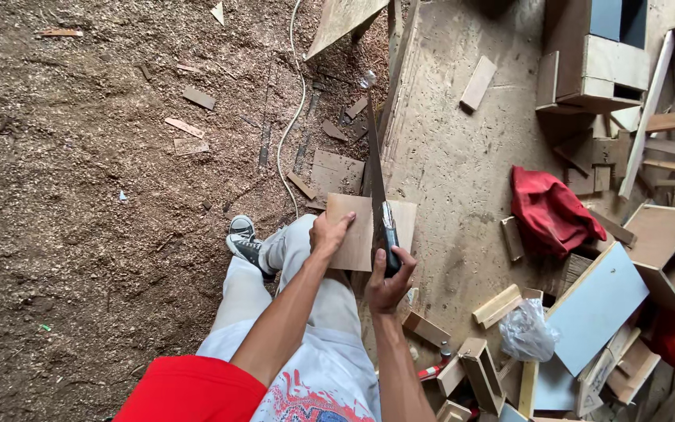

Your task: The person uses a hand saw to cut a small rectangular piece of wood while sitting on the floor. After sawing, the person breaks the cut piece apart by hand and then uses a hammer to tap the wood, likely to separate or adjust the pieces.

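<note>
Your left hand (pixel 328 234) presses flat on the square pale plywood piece (pixel 357 234) at the bench edge; your right hand (pixel 388 280) grips the long handsaw (pixel 376 187), mid-cut; next stroke needs steady pressure

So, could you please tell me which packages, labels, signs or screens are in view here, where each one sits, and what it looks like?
Clear plastic bag: crumpled, lying among wood offcuts on the bench, right of the right hand that grips the saw.
Red-and-white tube: small, lying by the wood blocks near the bench's lower edge; any label is too small to make out.
No signs or screens are in view.
</note>
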